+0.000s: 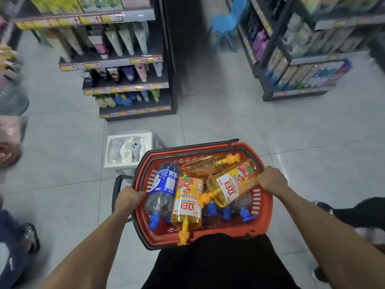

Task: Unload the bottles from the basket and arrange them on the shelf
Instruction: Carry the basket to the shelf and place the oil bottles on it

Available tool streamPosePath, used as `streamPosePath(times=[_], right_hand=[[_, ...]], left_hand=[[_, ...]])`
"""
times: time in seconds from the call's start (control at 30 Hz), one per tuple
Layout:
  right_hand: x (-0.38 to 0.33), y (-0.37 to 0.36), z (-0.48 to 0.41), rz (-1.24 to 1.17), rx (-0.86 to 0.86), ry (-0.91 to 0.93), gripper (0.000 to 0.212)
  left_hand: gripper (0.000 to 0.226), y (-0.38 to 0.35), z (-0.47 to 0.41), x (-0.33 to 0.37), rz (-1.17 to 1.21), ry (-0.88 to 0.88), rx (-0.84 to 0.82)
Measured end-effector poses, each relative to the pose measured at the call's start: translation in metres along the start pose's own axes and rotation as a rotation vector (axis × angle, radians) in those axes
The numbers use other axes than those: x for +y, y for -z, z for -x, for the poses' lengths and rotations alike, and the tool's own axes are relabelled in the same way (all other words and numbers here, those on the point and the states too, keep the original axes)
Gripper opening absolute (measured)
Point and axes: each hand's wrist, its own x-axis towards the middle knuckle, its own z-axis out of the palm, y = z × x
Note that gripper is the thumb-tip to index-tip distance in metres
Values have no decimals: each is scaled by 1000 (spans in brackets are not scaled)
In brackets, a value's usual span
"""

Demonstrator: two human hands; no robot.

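We hold the red basket (pixel 263 223) against our waist, left hand (pixel 128 197) closed on its left rim, right hand (pixel 271 179) closed on its right rim. Inside lie yellow bottles (pixel 188 202) and a clear blue-capped bottle (pixel 163 189) (all on their sides). The shelf (pixel 133 88) stands ahead across the floor.

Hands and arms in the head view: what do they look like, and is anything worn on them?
Both forearms are bare: no sleeves reach into view. The left hand and right hand show no gloves, and no watch or bracelet is visible on either wrist.
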Motion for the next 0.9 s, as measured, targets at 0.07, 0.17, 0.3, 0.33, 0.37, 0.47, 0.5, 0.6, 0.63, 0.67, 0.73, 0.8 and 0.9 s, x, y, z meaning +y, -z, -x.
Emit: streamPosePath(times=[0.07,0.17,0.3,0.33,0.37,0.47,0.5,0.6,0.63,0.67,0.73,0.8,0.9], right_hand=[[-10,12,-34,-10,-4,-18,23],[-30,35,-98,-23,-37,-19,25],[-70,89,-193,-45,-84,19,31],[-80,104,-216,-43,-102,27,31],[-88,116,-240,-46,-105,45,30],[-119,156,-291,-35,-119,42,24],[-128,168,-307,-25,-127,42,22],[-160,202,-351,0,-155,30,23],[-170,210,-365,6,-157,27,25],[-182,219,-378,12,-152,28,26],[-207,234,-406,19,-141,43,27],[-235,248,-438,26,-127,49,28],[-281,275,-487,77,-81,21,28]], left_hand=[[36,3,-25,35,-10,4,-6],[34,8,-60,98,-16,-10,23],[32,18,-99,186,-55,40,63],[33,22,-107,207,-68,54,72],[33,25,-115,228,-79,68,81],[35,36,-144,287,-85,63,111],[36,40,-153,305,-86,67,114],[37,54,-180,352,-80,80,121],[37,60,-189,366,-67,90,119],[38,64,-200,378,-55,96,117],[40,71,-229,403,-36,90,111],[40,79,-261,431,-12,83,90],[38,95,-323,481,-16,43,64]])
